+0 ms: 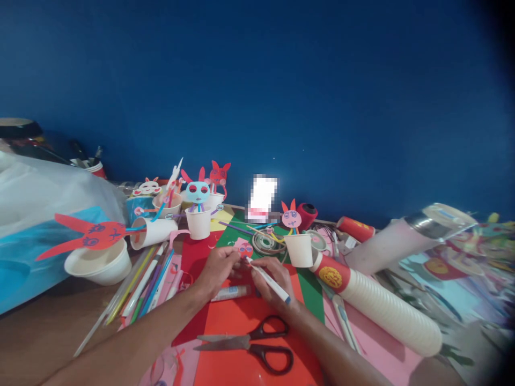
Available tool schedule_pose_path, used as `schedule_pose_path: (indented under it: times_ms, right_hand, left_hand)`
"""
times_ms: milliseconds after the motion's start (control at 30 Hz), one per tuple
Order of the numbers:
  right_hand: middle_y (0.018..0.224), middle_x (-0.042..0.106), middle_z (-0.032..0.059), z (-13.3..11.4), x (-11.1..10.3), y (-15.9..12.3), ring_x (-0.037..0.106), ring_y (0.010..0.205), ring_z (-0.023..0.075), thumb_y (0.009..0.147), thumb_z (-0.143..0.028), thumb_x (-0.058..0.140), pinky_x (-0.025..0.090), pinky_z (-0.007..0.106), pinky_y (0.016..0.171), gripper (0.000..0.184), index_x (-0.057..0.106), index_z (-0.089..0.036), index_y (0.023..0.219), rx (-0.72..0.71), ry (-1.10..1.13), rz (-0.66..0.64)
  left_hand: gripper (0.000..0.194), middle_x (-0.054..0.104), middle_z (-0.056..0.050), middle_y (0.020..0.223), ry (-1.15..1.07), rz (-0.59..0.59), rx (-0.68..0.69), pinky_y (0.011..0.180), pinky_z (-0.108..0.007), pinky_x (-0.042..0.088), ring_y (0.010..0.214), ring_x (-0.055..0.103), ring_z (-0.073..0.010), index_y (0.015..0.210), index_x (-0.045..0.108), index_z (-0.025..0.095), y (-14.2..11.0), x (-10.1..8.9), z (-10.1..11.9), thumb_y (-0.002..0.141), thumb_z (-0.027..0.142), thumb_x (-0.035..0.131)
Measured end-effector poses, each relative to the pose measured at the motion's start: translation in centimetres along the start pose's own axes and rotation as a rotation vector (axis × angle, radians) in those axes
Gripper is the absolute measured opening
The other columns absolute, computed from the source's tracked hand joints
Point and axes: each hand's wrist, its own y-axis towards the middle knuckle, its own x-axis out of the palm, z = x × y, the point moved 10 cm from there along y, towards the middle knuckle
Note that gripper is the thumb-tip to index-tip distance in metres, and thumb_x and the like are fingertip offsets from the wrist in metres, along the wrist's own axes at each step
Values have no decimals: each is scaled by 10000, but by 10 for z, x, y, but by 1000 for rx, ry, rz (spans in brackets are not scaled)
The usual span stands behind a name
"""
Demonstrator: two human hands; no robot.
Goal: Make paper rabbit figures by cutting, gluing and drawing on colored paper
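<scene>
Between the fingers of my left hand point(219, 271) is a small pink paper face point(245, 249) with blue drawn eyes. My right hand point(276, 279) grips a white marker point(270, 282) with a blue end, its tip touching or very near the lower part of the face. Beneath my hands lies a glue stick point(231, 292) on coloured paper. Closer to me, black-handled scissors point(249, 343) rest with their blades slightly apart on an orange sheet point(225, 370).
Paper-cup figures with rabbit-like faces stand behind, among them a light-blue one point(197, 192) and a pink one point(292, 217). A long stack of paper cups point(390, 305) lies at right. Straws and pens point(148, 284) lie left, near a plastic bag point(52, 198). A bright blurred screen point(263, 195) stands at the back.
</scene>
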Motion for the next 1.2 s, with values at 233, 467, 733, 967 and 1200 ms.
schedule_pose_path:
  times_ms: [233, 467, 733, 967, 1200]
  right_hand:
    - [818, 654, 49, -1, -2, -1, 598, 781, 189, 767, -213, 533, 474, 315, 709, 148, 610, -214, 894, -11, 1, 12]
    - [839, 657, 40, 0, 2, -1, 597, 803, 189, 772, -214, 538, 466, 318, 730, 160, 608, -221, 915, -18, 24, -18]
    - [820, 655, 36, -1, -1, 0, 598, 783, 187, 762, -191, 542, 469, 308, 708, 155, 606, -221, 899, -9, 7, 8]
    - [830, 655, 40, -3, 1, 0, 594, 789, 181, 766, -197, 536, 463, 304, 718, 160, 601, -209, 912, -34, 15, -17]
    - [824, 656, 29, -2, 1, 1, 591, 784, 175, 768, -201, 538, 454, 292, 711, 150, 601, -209, 904, -23, 1, -21]
  left_hand:
    - [160, 635, -39, 558, -1, 8, -9, 424, -196, 413, 495, 582, -125, 626, 598, 133, 0, 0, 0, 629, 293, 612]
    - [133, 625, -27, 539, 10, 18, -5, 436, -192, 412, 487, 569, -113, 602, 600, 134, 0, -2, 0, 639, 262, 601]
    - [140, 651, -47, 601, -4, 9, 2, 446, -206, 440, 499, 576, -116, 639, 601, 129, 0, 0, 1, 651, 269, 597]
    - [137, 619, -25, 533, 0, 0, 7, 423, -194, 424, 460, 560, -106, 630, 601, 124, 0, 0, 0, 660, 256, 580]
    - [152, 636, -42, 591, -4, -11, 20, 452, -209, 455, 526, 595, -130, 628, 579, 127, 0, 0, 0, 659, 276, 587]
